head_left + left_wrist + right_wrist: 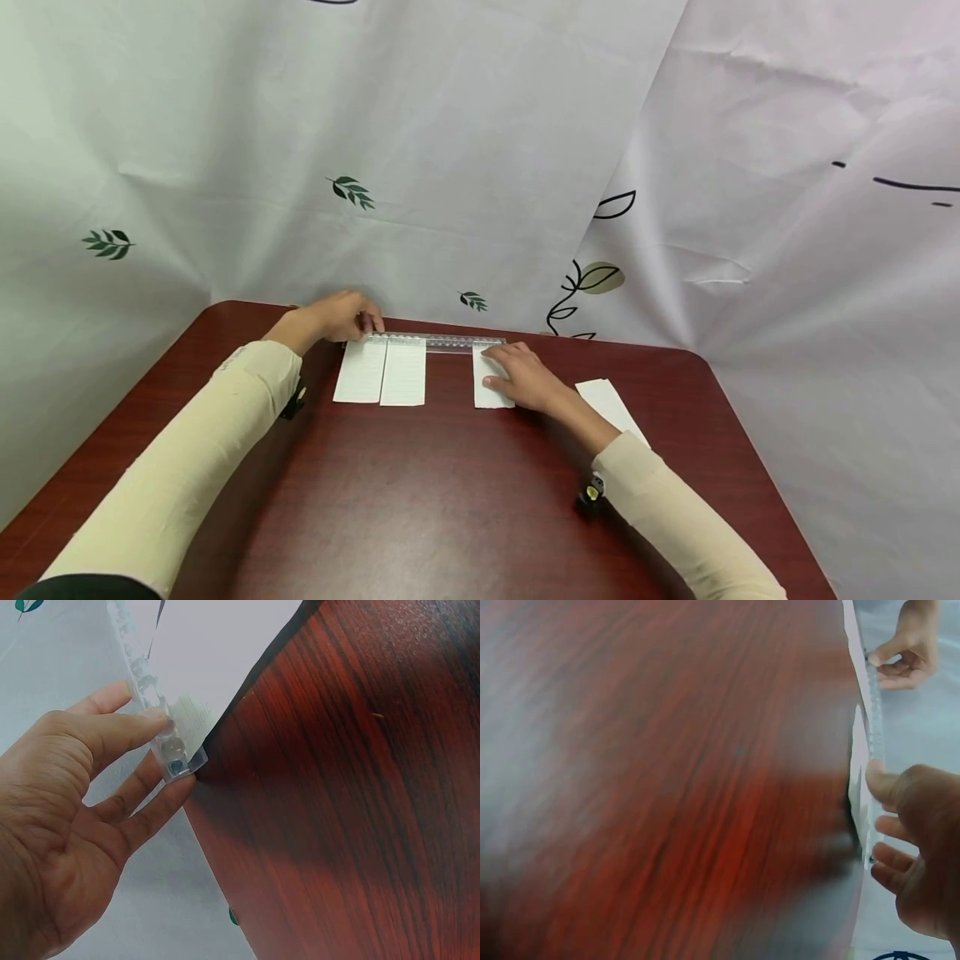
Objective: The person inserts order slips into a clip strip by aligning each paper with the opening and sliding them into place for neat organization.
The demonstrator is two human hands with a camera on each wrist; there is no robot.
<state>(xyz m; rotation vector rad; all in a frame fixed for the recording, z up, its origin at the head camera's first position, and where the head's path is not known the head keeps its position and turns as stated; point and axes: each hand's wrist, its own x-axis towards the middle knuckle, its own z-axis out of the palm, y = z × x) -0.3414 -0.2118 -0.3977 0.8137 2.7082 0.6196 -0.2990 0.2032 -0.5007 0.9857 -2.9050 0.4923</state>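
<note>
A clear plastic ticket rail (450,342), with a row of round shapes along it, lies at the table's back edge. My left hand (341,317) pinches its left end; thumb and fingers stand on opposite sides there in the left wrist view. Two white lined paper slips (403,375) extend side by side from the rail's left part. A third slip (483,396) extends from its right end, partly covered by my right hand (525,379). The right hand's fingers are loosely extended over this slip, with the thumb spread apart. In the right wrist view its fingertips meet the rail's right end.
More white paper (609,404) lies on the table at the right, partly hidden by my right forearm. The reddish-brown table (420,492) ends at a pale curtain (435,167) printed with leaves, right behind the rail.
</note>
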